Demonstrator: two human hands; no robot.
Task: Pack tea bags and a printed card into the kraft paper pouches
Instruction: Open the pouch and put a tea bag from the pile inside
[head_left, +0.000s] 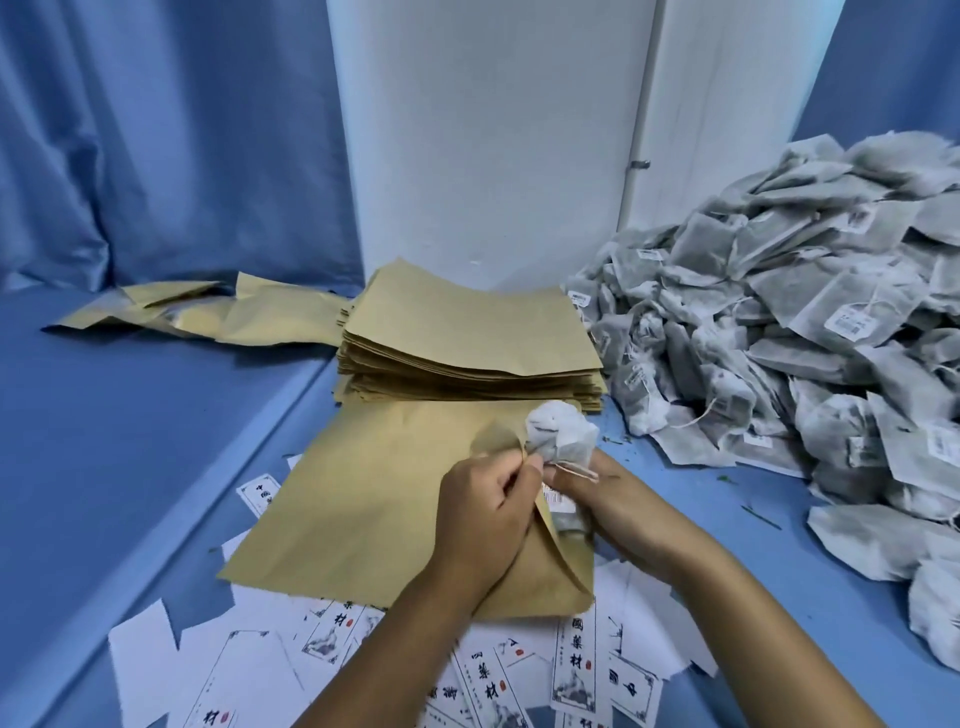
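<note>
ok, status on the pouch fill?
Left hand pinches kraft pouch mouth open. Right hand holds tea bags at the opening, partly in. Card not visibly in. Nothing blocking.

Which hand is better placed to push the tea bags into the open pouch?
The right hand. It already grips the tea bags at the mouth of the pouch, while the left hand pinches the pouch edge to hold it open.
</note>
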